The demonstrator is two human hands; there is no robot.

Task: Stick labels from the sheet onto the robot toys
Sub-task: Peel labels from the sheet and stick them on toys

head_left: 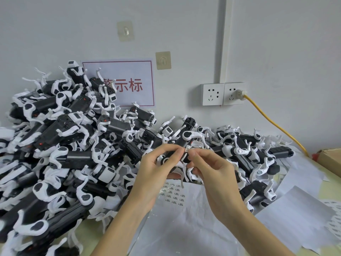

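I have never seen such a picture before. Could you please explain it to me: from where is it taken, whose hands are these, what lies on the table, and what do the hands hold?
There is one picture, taken by a camera worn on a person's head, looking forward and down. No machine is here; a person works with bare hands.

The left hand holds a black and white robot toy. The right hand pinches a small label at the toy's body.

Below the hands lies the label sheet on the table. A big pile of robot toys covers the left and back. Loose white papers lie on the right.
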